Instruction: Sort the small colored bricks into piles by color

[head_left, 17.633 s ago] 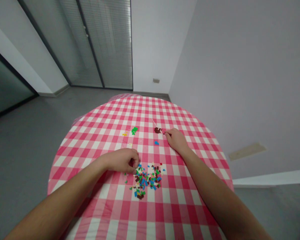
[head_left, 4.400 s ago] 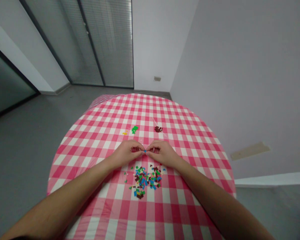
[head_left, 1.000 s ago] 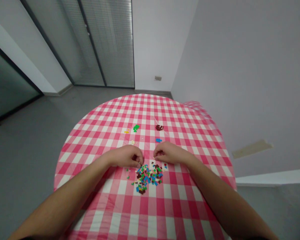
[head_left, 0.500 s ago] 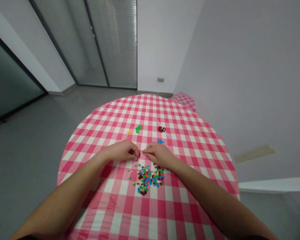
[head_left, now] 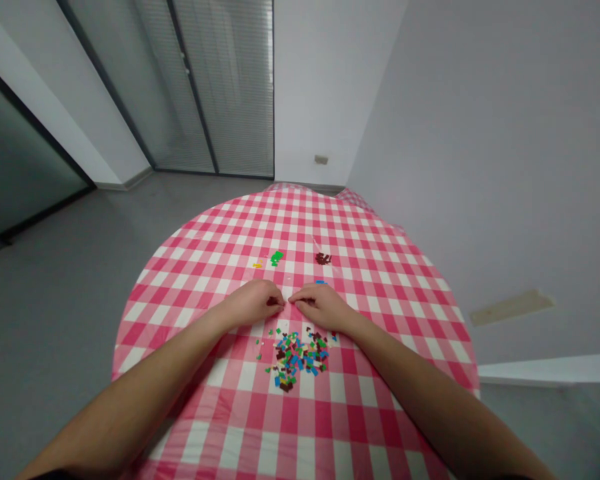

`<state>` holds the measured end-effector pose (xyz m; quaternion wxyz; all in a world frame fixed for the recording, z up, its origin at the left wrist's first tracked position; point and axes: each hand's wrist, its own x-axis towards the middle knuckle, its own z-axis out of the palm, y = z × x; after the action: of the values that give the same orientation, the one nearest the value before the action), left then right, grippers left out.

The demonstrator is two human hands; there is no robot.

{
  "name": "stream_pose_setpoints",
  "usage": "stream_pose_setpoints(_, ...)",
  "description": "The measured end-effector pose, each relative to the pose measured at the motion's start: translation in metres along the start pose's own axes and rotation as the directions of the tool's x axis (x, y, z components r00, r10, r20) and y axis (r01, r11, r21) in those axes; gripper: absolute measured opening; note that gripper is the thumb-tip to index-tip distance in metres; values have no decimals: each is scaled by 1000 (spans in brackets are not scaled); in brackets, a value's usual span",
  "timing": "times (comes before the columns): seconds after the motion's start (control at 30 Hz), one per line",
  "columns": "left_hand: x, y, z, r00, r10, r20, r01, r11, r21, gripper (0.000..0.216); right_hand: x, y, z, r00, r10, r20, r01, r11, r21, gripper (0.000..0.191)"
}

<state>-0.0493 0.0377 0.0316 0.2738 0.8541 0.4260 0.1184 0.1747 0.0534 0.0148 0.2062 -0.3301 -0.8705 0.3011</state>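
Note:
My left hand (head_left: 257, 302) and my right hand (head_left: 325, 307) meet almost fingertip to fingertip over the middle of the table. Both have their fingers pinched closed; whatever is between them is too small to make out. Just below the hands lies a mixed pile of tiny coloured pieces (head_left: 300, 357), like small building bricks, in blue, green, brown, yellow and pale tones. Beyond my left hand are a group of green pieces (head_left: 277, 258) and a few yellow pieces (head_left: 257, 265). Past my right hand sit brown pieces (head_left: 323, 259) and blue pieces (head_left: 321, 282), the blue ones partly hidden by the hand.
A round table wears a pink-and-white checked cloth (head_left: 220, 420). A wall (head_left: 500, 167) stands close on the right. Glass panels with blinds (head_left: 230, 87) rise behind, and grey floor (head_left: 65, 287) shows at left.
My left hand has shifted a little to the right, covering some pale pieces. My right hand has moved slightly right, hiding part of the blue pieces. Both stay pinched.

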Motion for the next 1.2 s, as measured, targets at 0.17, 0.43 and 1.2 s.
stream_pose_setpoints(0.17,-5,-6,-13,997,-22,71,22,1000,3,16,-3,-6,-5,998,-19,59,19,1000,4,22)
stream_pose_setpoints(0.43,-13,-17,-34,982,-149,119,145,989,37,17,-12,-10,-33,927,33,373,-53,998,43,17)
stream_pose_setpoints(1.2,-6,-27,-29,967,-236,-94,243,968,69,11,-9,-2,-42,987,154,47,-154,988,6,17)
